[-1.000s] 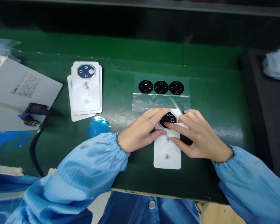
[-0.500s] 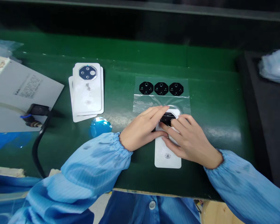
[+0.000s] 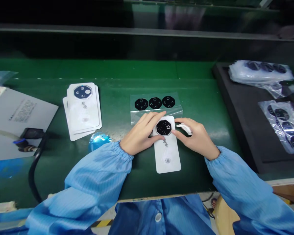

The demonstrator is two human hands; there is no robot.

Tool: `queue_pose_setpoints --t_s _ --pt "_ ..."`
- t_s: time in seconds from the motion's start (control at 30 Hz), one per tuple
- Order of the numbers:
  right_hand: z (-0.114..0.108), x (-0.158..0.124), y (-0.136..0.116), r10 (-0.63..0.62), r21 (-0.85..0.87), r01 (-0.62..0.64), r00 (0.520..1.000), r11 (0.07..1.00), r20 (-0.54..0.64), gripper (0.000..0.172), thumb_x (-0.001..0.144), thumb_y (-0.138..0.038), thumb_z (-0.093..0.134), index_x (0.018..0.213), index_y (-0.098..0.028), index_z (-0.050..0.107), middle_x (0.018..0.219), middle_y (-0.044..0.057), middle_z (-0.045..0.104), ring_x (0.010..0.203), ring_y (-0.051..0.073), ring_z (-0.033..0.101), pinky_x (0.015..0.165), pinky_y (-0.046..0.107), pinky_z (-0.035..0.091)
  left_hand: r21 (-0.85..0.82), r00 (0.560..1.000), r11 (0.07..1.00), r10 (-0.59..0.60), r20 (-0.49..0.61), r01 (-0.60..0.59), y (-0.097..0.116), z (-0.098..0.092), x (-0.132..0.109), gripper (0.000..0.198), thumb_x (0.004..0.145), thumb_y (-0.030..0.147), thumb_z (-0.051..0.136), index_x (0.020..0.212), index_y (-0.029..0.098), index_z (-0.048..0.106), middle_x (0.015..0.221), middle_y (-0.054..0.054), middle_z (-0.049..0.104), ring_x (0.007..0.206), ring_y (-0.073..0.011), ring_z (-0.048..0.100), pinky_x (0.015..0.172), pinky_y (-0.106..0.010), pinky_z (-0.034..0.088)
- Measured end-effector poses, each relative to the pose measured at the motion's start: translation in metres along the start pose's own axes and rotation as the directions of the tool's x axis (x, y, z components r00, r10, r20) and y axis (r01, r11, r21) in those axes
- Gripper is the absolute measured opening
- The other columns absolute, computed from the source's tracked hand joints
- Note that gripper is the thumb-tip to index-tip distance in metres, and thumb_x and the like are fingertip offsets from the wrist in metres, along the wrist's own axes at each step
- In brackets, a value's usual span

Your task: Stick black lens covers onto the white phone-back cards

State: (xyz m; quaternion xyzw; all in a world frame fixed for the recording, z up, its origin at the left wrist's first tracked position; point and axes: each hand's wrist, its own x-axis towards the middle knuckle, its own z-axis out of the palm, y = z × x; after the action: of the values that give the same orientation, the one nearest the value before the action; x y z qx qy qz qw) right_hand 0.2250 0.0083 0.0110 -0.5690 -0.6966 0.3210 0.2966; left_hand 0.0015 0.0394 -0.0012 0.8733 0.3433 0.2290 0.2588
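A white phone back cover (image 3: pixel 167 156) lies flat on the green belt (image 3: pixel 201 88), with a black octagonal lens piece (image 3: pixel 164 127) set in its top end. My left hand (image 3: pixel 140 134) holds the cover's upper left edge between fingers and thumb. My right hand (image 3: pixel 196 138) rests at the cover's upper right edge, its fingers closed on a small white piece (image 3: pixel 185 128). Just behind the cover lies a clear film strip (image 3: pixel 137 114) carrying three black octagonal lens pieces (image 3: pixel 155 103).
A stack of white back covers (image 3: pixel 82 111) lies to the left, a crumpled blue film (image 3: pixel 98 140) next to it. A grey sheet (image 3: pixel 17 114) and a black cable (image 3: pixel 34 163) are far left. A black tray (image 3: pixel 245 117) on the right holds bags of lens pieces (image 3: pixel 283 125).
My right hand's fingers have slid right off the lens piece, which now shows fully. My left hand stays on the cover. The view has lifted and turned right, showing the tray.
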Motion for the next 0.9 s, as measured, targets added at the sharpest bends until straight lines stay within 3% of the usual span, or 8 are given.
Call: queue_pose_setpoints --t_s 0.13,0.23,0.33,0.47,0.53,0.63,0.73,0.9 --pt "0.000 0.002 -0.002 0.101 0.116 -0.103 0.994 0.988 0.030 0.019 0.082 -0.029 0.066 0.099 -0.020 0.066 0.099 0.003 0.071 0.087 0.020 0.064 0.079 0.034 0.048 -0.090 1.000 0.996 0.009 -0.024 -0.011 -0.006 0.003 0.000 0.078 0.082 0.037 0.071 0.146 0.020 0.029 0.138 -0.016 0.047 0.129 -0.0276 0.044 0.109 -0.045 0.039" --pt "-0.006 0.005 -0.007 0.158 0.197 -0.184 0.978 0.963 0.139 0.017 0.082 -0.034 0.065 0.085 -0.018 0.068 0.079 0.002 0.068 0.067 0.015 0.059 0.060 0.028 0.044 -0.102 0.999 0.994 -0.030 0.027 0.033 -0.008 0.002 0.001 0.081 0.080 0.045 0.072 0.145 0.022 0.029 0.139 -0.014 0.050 0.126 -0.0287 0.047 0.106 -0.047 0.041" --pt "-0.012 0.006 -0.011 0.178 0.252 -0.234 0.958 0.939 0.226 0.021 0.084 -0.036 0.064 0.076 -0.016 0.069 0.073 0.002 0.066 0.064 0.013 0.054 0.057 0.025 0.039 -0.109 0.999 0.994 -0.013 0.042 0.017 -0.006 -0.001 0.003 0.088 0.073 0.050 0.076 0.144 0.020 0.032 0.139 -0.015 0.051 0.125 -0.0306 0.048 0.106 -0.049 0.041" --pt "-0.018 0.002 -0.014 0.204 0.394 -0.285 0.950 0.874 0.234 0.025 0.087 -0.040 0.062 0.077 -0.017 0.064 0.064 -0.003 0.054 0.054 0.007 0.041 0.049 0.022 0.030 -0.191 0.986 0.979 0.033 -0.162 -0.064 0.010 -0.004 0.002 0.079 0.069 0.046 0.081 0.134 0.016 0.046 0.130 -0.016 0.057 0.122 -0.0302 0.052 0.105 -0.048 0.043" --pt "-0.019 -0.003 -0.018 0.241 0.538 -0.338 0.939 0.772 0.244 0.027 0.087 -0.041 0.064 0.074 -0.018 0.061 0.059 -0.006 0.043 0.049 0.006 0.030 0.044 0.022 0.022 -0.304 0.960 0.952 -0.048 -0.275 -0.040 0.023 -0.005 -0.001 0.070 0.071 0.038 0.081 0.131 0.017 0.050 0.119 -0.014 0.063 0.107 -0.0264 0.062 0.094 -0.042 0.053" --pt "-0.017 -0.013 -0.024 0.273 0.661 -0.346 0.938 0.665 0.216 0.029 0.086 -0.040 0.066 0.069 -0.018 0.056 0.058 -0.006 0.037 0.050 0.006 0.028 0.042 0.022 0.019 -0.531 0.925 0.847 -0.234 -0.300 0.042 0.043 -0.002 -0.007 0.063 0.076 0.025 0.078 0.132 0.018 0.049 0.103 -0.009 0.069 0.082 -0.0180 0.070 0.067 -0.026 0.061" --pt "-0.015 -0.025 -0.031 0.275 0.630 -0.298 0.951 0.717 0.137 0.030 0.088 -0.039 0.064 0.067 -0.019 0.054 0.057 -0.006 0.036 0.049 0.006 0.030 0.041 0.022 0.022 -0.658 0.898 0.751 -0.330 -0.292 0.061 0.058 -0.002 -0.011 0.054 0.079 0.015 0.072 0.128 0.020 0.050 0.098 -0.005 0.072 0.078 -0.0139 0.069 0.057 -0.017 0.059" --pt "-0.018 -0.036 -0.039 0.181 0.437 -0.162 0.983 0.885 -0.001 0.025 0.090 -0.034 0.062 0.069 -0.022 0.058 0.054 -0.006 0.042 0.047 0.007 0.035 0.039 0.023 0.026 -0.721 0.865 0.688 -0.407 -0.294 0.078 0.069 -0.009 -0.009 0.039 0.082 0.012 0.068 0.119 0.019 0.058 0.086 0.000 0.073 0.063 -0.0077 0.064 0.049 -0.011 0.054"
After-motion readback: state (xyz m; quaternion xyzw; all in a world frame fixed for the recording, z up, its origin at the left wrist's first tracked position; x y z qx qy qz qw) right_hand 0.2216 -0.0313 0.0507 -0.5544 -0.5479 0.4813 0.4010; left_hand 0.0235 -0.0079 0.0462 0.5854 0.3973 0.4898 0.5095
